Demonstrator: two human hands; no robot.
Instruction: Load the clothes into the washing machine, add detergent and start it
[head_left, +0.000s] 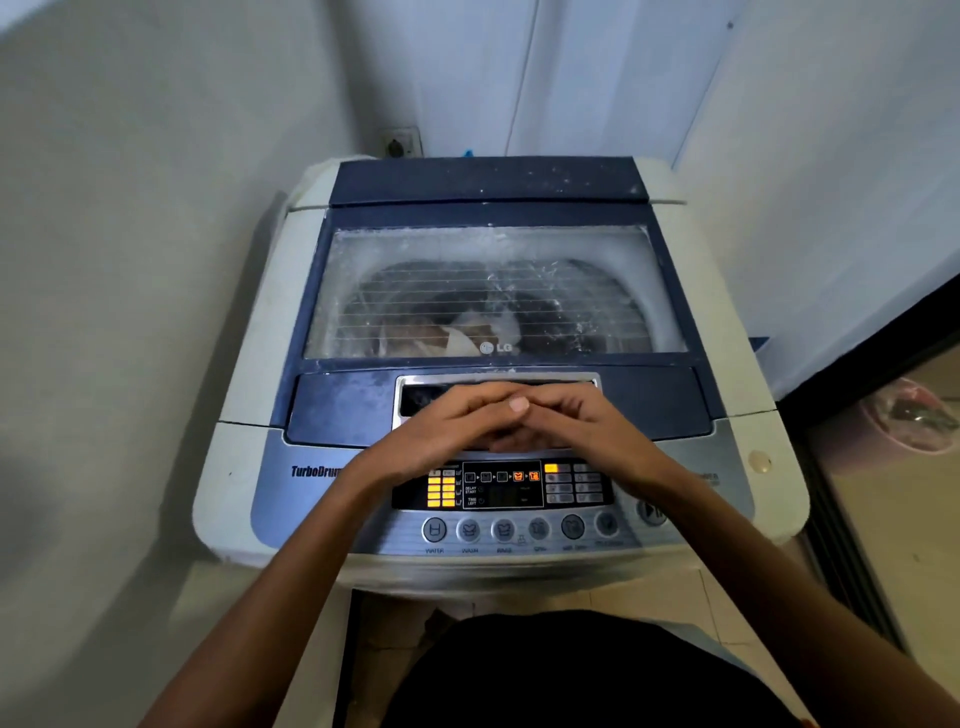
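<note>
A white and blue top-loading washing machine (249, 364) stands in front of me with its glass lid (488, 249) down. Through the glass I see clothes (467, 332) lying in the drum. The control panel (501, 488) shows orange lights above a row of round buttons (504, 529). My left hand (447, 431) and my right hand (587, 426) meet over the lid's front handle, fingertips touching each other, fingers loosely bent. I see nothing held in either hand. No detergent is in view.
Walls close in the machine on the left, back and right. A wall socket (401, 143) sits behind its back left corner. At the right, past a dark door frame (831, 384), a pink basin (909, 415) lies on the floor.
</note>
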